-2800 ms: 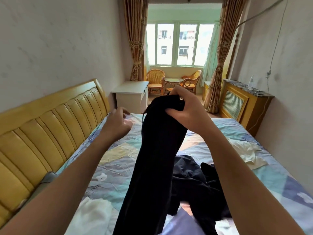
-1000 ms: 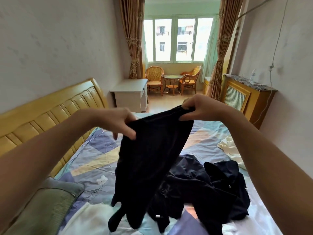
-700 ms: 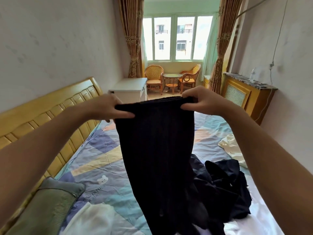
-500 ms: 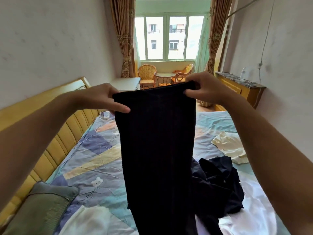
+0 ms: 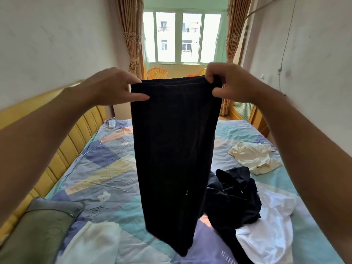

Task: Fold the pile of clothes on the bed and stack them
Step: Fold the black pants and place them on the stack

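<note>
A long black garment (image 5: 171,149) hangs straight down in front of me over the bed (image 5: 106,174). My left hand (image 5: 112,88) pinches its top left corner and my right hand (image 5: 228,82) grips its top right corner, stretching the top edge flat. Its lower end hangs just above the sheet. Behind it on the bed lies a crumpled pile of dark clothes (image 5: 234,199). A white garment (image 5: 266,231) lies to the pile's right, a cream one (image 5: 255,157) farther back, and another white piece (image 5: 91,242) at the near left.
A yellow padded headboard (image 5: 62,149) runs along the left. A green pillow (image 5: 36,231) sits at the near left. A small white device with a cable (image 5: 111,123) lies at the bed's far left corner. A wooden radiator cabinet (image 5: 245,113) stands by the right wall.
My right hand held the garment bunched; then my left hand took the other corner and both spread it wide. Since half a second ago both hands have lifted it higher.
</note>
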